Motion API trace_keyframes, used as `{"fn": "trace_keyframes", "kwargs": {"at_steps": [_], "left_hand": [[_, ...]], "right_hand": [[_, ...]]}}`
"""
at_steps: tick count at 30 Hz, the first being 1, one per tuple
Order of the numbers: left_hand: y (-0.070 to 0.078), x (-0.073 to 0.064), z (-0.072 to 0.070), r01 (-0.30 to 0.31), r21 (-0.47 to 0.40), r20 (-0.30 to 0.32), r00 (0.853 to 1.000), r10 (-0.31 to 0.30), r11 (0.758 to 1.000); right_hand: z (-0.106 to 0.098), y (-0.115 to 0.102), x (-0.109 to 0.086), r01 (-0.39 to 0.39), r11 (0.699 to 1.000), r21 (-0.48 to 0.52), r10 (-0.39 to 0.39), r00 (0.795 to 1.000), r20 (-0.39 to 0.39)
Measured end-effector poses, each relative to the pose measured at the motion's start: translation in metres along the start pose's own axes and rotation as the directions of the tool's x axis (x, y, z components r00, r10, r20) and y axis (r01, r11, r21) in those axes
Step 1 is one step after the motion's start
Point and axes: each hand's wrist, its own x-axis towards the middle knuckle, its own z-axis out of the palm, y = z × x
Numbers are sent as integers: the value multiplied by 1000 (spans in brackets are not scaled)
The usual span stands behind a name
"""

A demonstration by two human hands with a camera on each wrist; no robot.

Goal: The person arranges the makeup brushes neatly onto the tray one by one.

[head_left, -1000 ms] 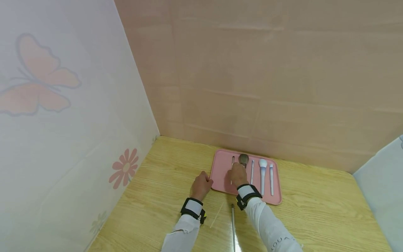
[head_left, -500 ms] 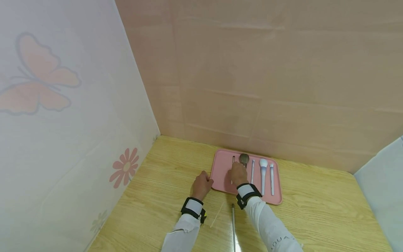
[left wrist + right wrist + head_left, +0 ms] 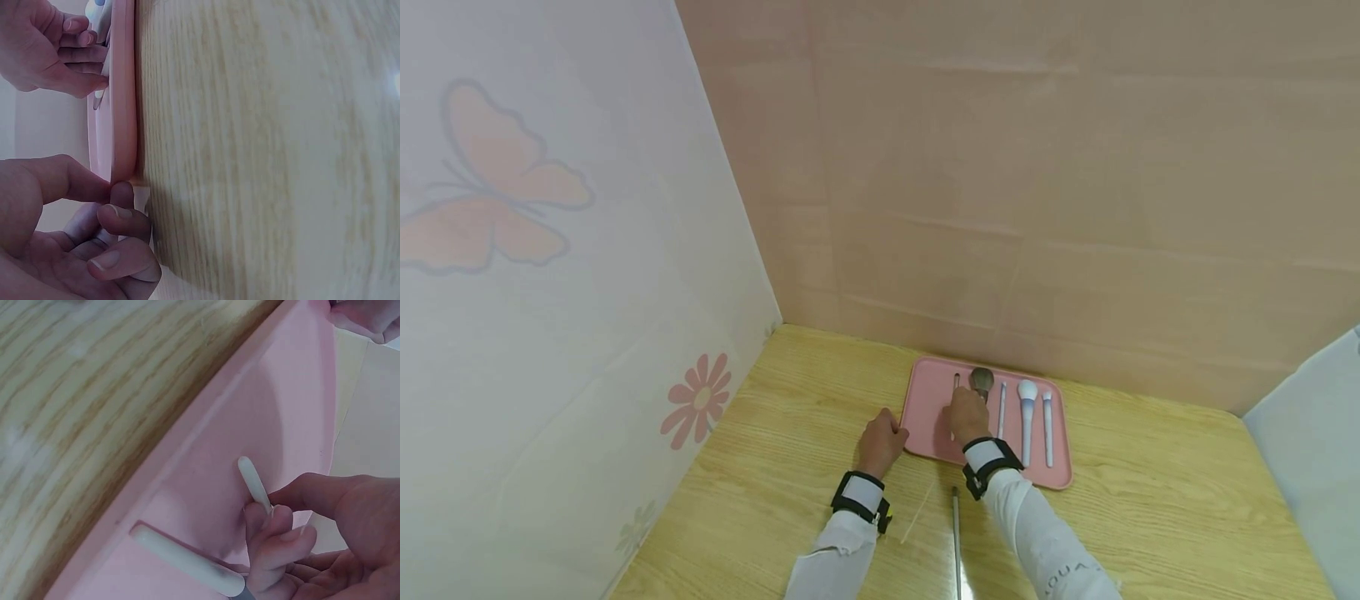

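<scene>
A pink tray [image 3: 925, 408] lies on the wooden table with several makeup brushes in a row on it. My left hand [image 3: 880, 442] pinches the tray's left rim between thumb and finger, as the left wrist view shows. Over the tray, my right hand [image 3: 967, 414] pinches a thin makeup brush by its pale handle [image 3: 253, 478]; the dark tip of that makeup brush [image 3: 956, 381] shows beyond the fingers. Just right of it lies a large brush with a fluffy dark head [image 3: 981, 380], partly covered by the right hand. Its thick pale handle [image 3: 187, 559] shows in the right wrist view.
Farther right on the tray lie a slim white brush [image 3: 1002, 408], a fluffy white brush [image 3: 1027, 421] and a flat white brush [image 3: 1048, 429]. A long thin brush [image 3: 957, 542] lies on the table [image 3: 1150, 492] between the forearms. A wall [image 3: 1000, 208] stands behind the tray.
</scene>
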Motion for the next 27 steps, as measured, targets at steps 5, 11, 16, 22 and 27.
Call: {"fn": "trace_keyframes", "kwargs": {"at_steps": [5,11,16,22,27], "left_hand": [[0,0,1,9,-4,4,1000,-9,1000],[0,-1,0,7,-15,2,1000,-7,1000],[2,-2,-2,10,-15,6,1000,-10,1000],[2,-2,-3,2,-9,3,1000,-2,1000],[2,-2,-3,6,-5,5,1000,-6,1000]], "right_hand": [[1,0,-2,0,1000,8,0,1000,9],[-2,-1,-5,-10,1000,9,10,1000,1],[-1,-2,-6,-17,1000,1,17,1000,-6],[3,-1,-8,3,1000,-5,-3,999,-37],[2,-1,-11,19,1000,7,-19,998,-57]]}}
